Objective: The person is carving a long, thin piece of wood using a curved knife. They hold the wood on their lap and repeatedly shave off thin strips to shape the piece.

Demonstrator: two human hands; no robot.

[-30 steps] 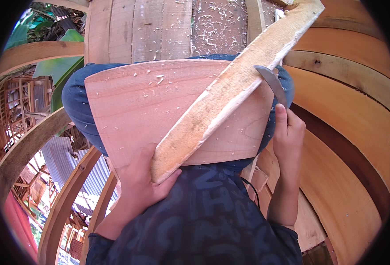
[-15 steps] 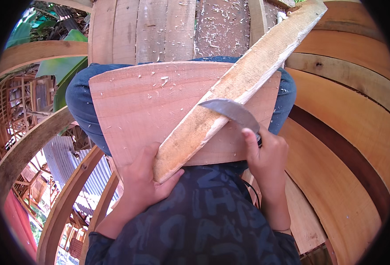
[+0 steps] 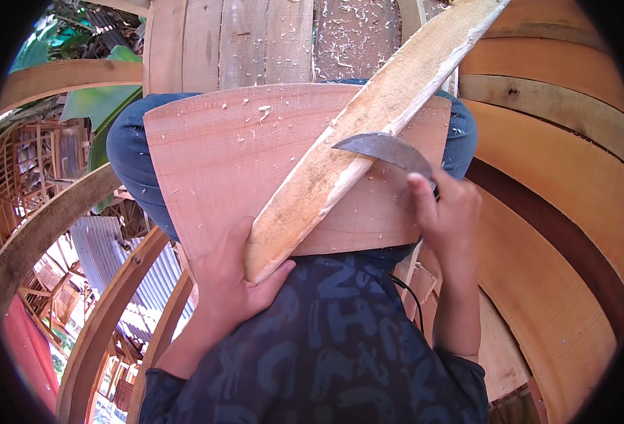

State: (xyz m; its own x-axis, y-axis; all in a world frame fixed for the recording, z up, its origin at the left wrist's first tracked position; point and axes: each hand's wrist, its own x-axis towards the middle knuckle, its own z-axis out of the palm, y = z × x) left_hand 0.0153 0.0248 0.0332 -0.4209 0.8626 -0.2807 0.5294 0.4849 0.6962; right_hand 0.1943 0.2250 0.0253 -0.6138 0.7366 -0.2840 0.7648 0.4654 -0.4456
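A long, rough wooden strip (image 3: pixel 368 106) slants from my lap up to the far right, pale and freshly cut along its right edge. Its near end is gripped by my left hand (image 3: pixel 237 275), thumb on one side and fingers on the other. My right hand (image 3: pixel 450 208) is closed round the handle of a curved knife (image 3: pixel 389 150), most of the handle being hidden in the fist. The grey blade lies across the strip at its right edge, tip pointing left. Beneath the strip, a broad reddish board (image 3: pixel 220 162) rests over my thighs, sprinkled with small shavings.
Wooden planks (image 3: pixel 245 42) strewn with curled shavings lie beyond my knees. Wide curved planks (image 3: pixel 559 148) form a wall on the right. On the left, curved timber ribs (image 3: pixel 107 318) stand with gaps between them, and corrugated metal sheeting (image 3: pixel 103 244) shows below.
My right hand and the knife have moved away from me and slightly right, farther along the strip. The left hand keeps its grip on the near end.
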